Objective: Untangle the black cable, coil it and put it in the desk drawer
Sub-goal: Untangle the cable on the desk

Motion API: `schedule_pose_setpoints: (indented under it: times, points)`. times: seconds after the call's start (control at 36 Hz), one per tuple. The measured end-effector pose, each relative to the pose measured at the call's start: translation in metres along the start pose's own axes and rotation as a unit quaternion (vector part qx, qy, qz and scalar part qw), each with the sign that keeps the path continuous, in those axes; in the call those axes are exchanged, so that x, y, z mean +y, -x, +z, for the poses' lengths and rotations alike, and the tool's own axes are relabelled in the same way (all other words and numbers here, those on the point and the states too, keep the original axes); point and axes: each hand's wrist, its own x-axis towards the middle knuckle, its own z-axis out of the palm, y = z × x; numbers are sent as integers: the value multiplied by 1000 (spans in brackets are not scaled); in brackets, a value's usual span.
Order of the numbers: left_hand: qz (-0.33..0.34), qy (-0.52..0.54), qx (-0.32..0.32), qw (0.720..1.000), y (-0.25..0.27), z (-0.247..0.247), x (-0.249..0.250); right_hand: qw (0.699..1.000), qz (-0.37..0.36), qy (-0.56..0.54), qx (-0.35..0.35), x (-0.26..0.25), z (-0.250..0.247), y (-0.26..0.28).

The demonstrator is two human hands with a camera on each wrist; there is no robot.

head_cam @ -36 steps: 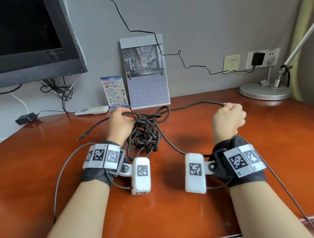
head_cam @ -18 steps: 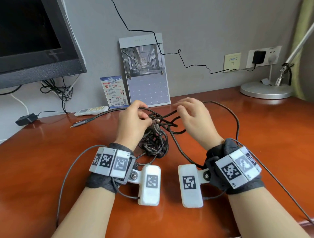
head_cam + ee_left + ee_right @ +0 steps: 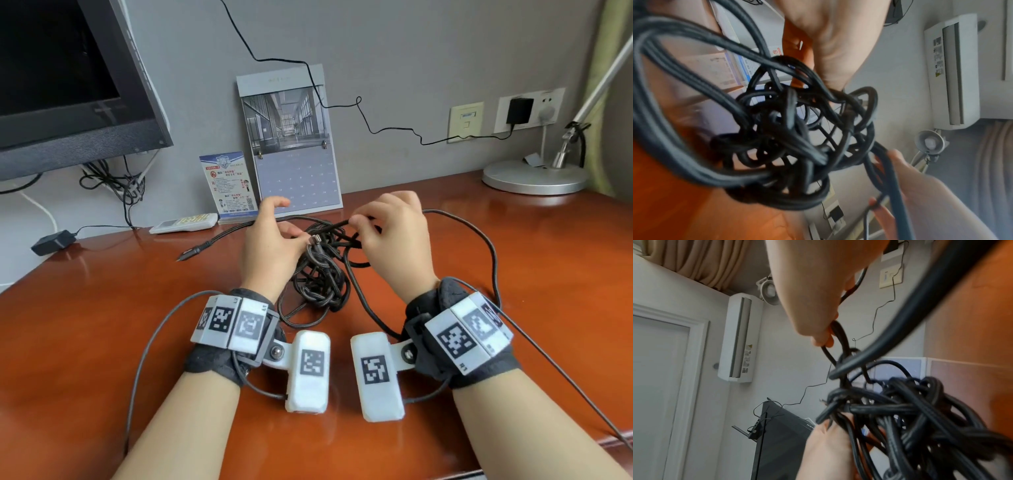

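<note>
Both hands [image 3: 274,250] [image 3: 390,236] pinch strands of the tangled black cable [image 3: 322,274] above the desk [image 3: 102,325]

Black wristbands [image 3: 219,361] carry white marker-tagged camera units [image 3: 308,370], grey leads [image 3: 147,342].

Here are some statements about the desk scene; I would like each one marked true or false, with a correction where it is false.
1. The black cable is already coiled neatly. False: it is a tangled bundle on the desk.
2. The right hand pinches a strand of the cable. True.
3. The left hand rests flat on the desk, away from the cable. False: it holds the tangle.
4. A calendar leans against the wall behind the hands. True.
5. One plug end of the cable lies on the desk left of the hands. True.
</note>
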Motion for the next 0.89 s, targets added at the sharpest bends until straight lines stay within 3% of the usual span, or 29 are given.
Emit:
schedule_pose_setpoints:
  times: [0.19,0.36,0.44,0.56,0.72,0.89]
  points:
    - [-72,-6,36,997,-12,-12,-20,980,91,-58,167,5,-13,-9]
    - [-119,-7,52,991,-18,-20,-36,929,215,-111,280,17,-30,-18]
    - [-112,-5,43,993,-17,-20,-37,931,253,-98,245,27,-30,-18]
    - [-82,-13,36,996,-16,-21,-37,953,248,-39,168,29,-26,-17]
    - [-67,2,16,998,-15,-19,-33,985,168,28,30,16,-25,-14]
    - [-2,-45,-9,999,-8,-18,-13,993,65,35,-95,3,-16,-8]
